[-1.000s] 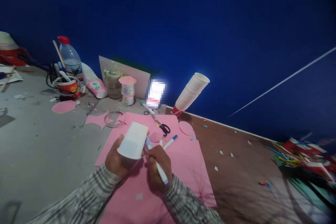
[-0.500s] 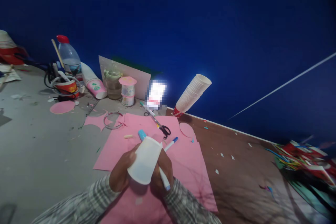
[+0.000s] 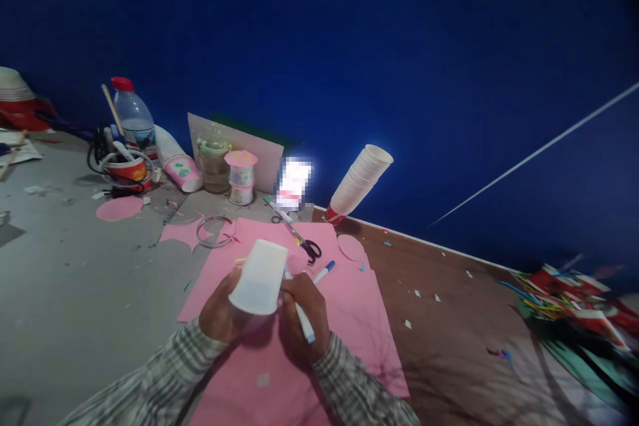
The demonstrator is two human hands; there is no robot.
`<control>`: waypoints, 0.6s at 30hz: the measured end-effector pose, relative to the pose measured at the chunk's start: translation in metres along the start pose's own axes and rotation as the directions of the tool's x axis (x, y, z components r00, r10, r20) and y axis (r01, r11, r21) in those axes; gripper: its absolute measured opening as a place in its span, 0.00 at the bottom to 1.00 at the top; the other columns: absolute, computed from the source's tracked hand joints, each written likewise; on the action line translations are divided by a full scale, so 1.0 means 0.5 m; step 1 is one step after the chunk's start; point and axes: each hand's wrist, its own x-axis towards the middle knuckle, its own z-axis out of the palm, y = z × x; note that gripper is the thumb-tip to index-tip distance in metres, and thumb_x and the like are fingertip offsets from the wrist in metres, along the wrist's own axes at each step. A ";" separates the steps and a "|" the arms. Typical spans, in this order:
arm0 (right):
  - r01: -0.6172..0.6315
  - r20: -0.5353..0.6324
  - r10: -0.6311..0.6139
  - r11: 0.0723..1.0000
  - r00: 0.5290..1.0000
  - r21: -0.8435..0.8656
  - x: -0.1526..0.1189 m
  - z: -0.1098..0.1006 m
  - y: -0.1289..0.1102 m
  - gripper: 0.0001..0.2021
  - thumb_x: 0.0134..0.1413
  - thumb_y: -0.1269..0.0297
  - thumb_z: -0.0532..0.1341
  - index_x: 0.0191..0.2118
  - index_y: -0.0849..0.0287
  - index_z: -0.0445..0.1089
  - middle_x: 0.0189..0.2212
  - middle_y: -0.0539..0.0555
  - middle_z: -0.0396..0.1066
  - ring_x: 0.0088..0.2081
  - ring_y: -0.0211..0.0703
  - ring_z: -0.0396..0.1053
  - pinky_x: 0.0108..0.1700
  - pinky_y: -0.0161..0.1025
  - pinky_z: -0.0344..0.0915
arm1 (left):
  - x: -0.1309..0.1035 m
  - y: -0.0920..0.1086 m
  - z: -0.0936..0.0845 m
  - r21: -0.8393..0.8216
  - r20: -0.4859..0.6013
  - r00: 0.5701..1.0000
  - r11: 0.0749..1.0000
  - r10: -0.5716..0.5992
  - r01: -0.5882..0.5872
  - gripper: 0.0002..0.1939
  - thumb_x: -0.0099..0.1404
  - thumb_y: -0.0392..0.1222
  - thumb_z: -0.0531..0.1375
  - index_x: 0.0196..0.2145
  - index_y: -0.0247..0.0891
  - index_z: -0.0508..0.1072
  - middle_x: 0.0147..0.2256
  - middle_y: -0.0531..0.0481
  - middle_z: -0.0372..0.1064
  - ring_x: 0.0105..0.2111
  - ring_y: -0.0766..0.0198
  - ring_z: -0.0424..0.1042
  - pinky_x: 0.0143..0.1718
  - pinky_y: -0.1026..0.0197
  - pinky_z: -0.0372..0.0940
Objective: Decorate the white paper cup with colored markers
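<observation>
A white paper cup (image 3: 259,277) is gripped by my left hand (image 3: 219,309), its rim tilted down toward me. My right hand (image 3: 305,313) holds a white marker (image 3: 303,323) beside the cup's right side; the marker's tip is hidden behind the cup. Under both hands lies pink paper (image 3: 359,326). Just beyond them are black-handled scissors (image 3: 310,249), a blue-capped marker (image 3: 325,271) and a pink paper disc (image 3: 351,247).
Farther back stand a leaning stack of paper cups (image 3: 360,181), a glass jar (image 3: 213,166), a decorated cup piece (image 3: 241,178), a bottle (image 3: 134,121) and a red cup of tools (image 3: 128,172). Craft supplies (image 3: 574,299) lie at the right.
The cup has moved up and left with my left hand. My right hand has moved slightly up, still around the white marker. The light blue cap beyond the cup is now hidden.
</observation>
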 end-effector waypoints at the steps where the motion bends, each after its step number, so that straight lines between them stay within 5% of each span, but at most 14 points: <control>1: 0.011 0.029 -0.010 1.000 1.000 -0.021 0.005 -0.009 0.002 0.10 0.55 0.70 0.52 0.37 0.53 0.70 0.26 0.52 0.71 0.28 0.50 0.69 0.32 0.44 0.67 | 0.006 0.005 -0.001 -0.017 -0.032 0.997 0.998 0.068 -0.068 0.23 0.50 0.52 0.56 0.39 0.33 0.72 0.30 0.41 0.77 0.34 0.47 0.71 0.34 0.51 0.67; 4: 0.036 0.051 -0.026 0.981 0.998 -0.193 0.030 -0.045 0.021 0.11 0.54 0.69 0.54 0.43 0.55 0.67 0.33 0.56 0.72 0.34 0.52 0.70 0.37 0.45 0.67 | 0.024 0.017 -0.003 -0.048 -0.139 0.979 0.986 0.153 -0.161 0.27 0.51 0.53 0.56 0.45 0.32 0.66 0.36 0.38 0.75 0.38 0.48 0.69 0.34 0.52 0.67; 8: -0.124 0.246 0.317 0.807 0.916 -0.578 0.075 -0.086 0.058 0.17 0.52 0.64 0.57 0.50 0.57 0.63 0.40 0.59 0.71 0.41 0.55 0.69 0.41 0.45 0.64 | 0.034 0.033 -0.010 -0.064 -0.118 0.975 0.978 0.190 -0.199 0.28 0.50 0.52 0.57 0.46 0.34 0.64 0.34 0.39 0.75 0.33 0.50 0.71 0.30 0.52 0.69; 14: -0.122 0.307 0.492 0.663 0.815 -0.739 0.117 -0.099 0.119 0.23 0.48 0.68 0.61 0.52 0.54 0.62 0.44 0.61 0.70 0.44 0.59 0.67 0.42 0.45 0.60 | 0.026 0.054 -0.023 -0.027 -0.025 0.996 0.996 -0.091 0.090 0.29 0.48 0.56 0.55 0.40 0.29 0.68 0.31 0.32 0.75 0.35 0.36 0.70 0.34 0.34 0.62; 18: -0.084 0.335 0.548 0.603 0.767 -0.793 0.136 -0.098 0.137 0.27 0.48 0.74 0.58 0.57 0.55 0.57 0.46 0.62 0.68 0.45 0.59 0.67 0.43 0.45 0.59 | 0.028 0.057 -0.028 0.014 -0.059 0.993 0.994 -0.105 0.106 0.30 0.46 0.56 0.57 0.40 0.27 0.68 0.31 0.31 0.74 0.35 0.33 0.69 0.33 0.32 0.62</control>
